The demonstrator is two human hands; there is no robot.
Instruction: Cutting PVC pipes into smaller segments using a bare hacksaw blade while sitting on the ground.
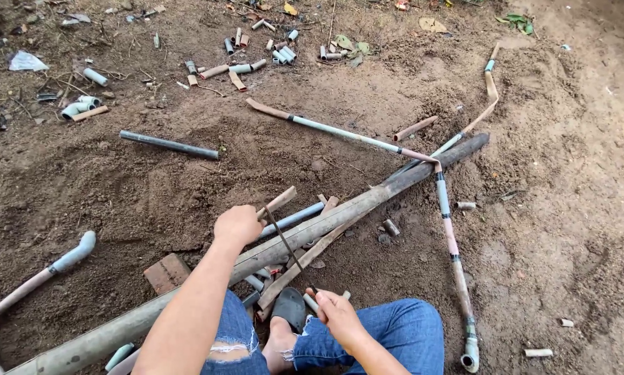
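Holding a hacksaw blade [285, 243] across the long grey pipe [326, 222], I note the pipe's axis runs lower left to upper right. My left hand [237, 224] fists the blade's far end above the pipe; my right hand [336, 312] pinches the near end below it.

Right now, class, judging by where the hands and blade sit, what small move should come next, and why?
Probably a short pull of the thin blade toward the right hand: the left hand grips its far end, and it lies across the long muddy pipe, as if mid-cut.
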